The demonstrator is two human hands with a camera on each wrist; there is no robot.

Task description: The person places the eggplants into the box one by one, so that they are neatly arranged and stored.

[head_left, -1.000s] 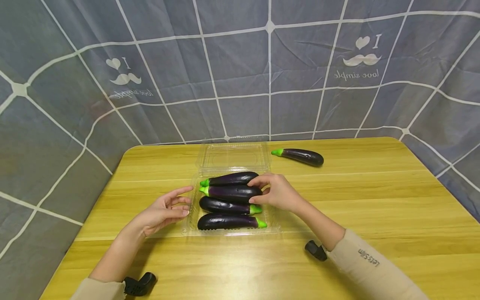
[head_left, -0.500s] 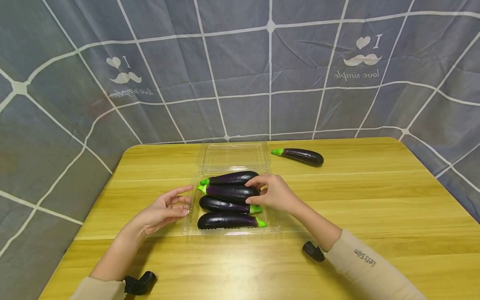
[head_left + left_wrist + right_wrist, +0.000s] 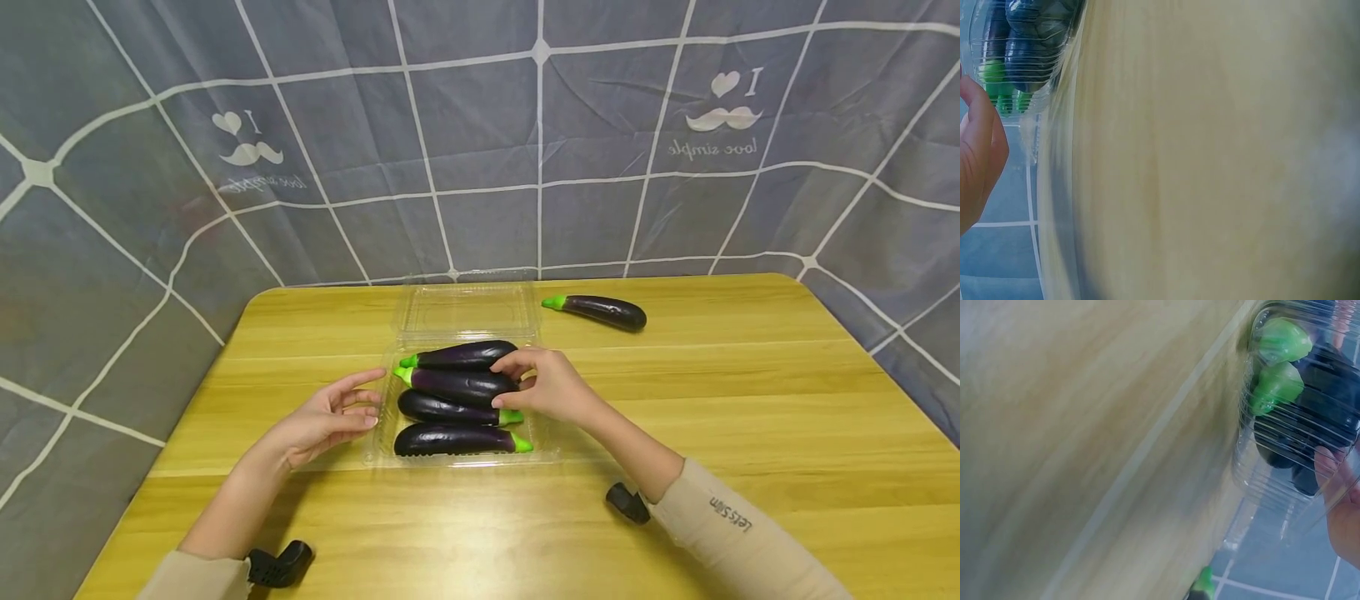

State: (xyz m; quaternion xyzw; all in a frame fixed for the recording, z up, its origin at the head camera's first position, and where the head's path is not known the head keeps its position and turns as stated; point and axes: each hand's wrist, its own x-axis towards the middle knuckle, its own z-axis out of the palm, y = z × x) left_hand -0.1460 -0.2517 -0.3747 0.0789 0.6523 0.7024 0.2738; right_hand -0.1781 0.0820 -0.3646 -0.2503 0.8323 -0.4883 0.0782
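Eggplants (image 3: 450,439) lie in a row of four inside a clear plastic container (image 3: 549,456), whose lid (image 3: 468,310) is folded back away from the person. The right forearm (image 3: 637,450) enters from the lower right and slants up to the left, above the front wall's right corner. The right hand (image 3: 547,385) bends inward over the right side of the container, with its back turned up. Its thumb and bent forefinger pinch the thick end of the second eggplant from the back (image 3: 459,387), the thumb on the near side and the forefinger on the far side. This eggplant is inside the container, between its neighbours, and its green stem end points to the left; I cannot tell if it touches the bottom.

The left forearm (image 3: 236,512) slants up to the right. The left hand (image 3: 326,425) is relaxed and free, just beside the left wall. Its forefinger is stretched towards the back, its thumb points to the right, and the other fingers bend softly. Whether the fingertips touch the plastic, I cannot tell. A fifth eggplant (image 3: 603,312) lies on the worktop (image 3: 712,392), behind the right hand.
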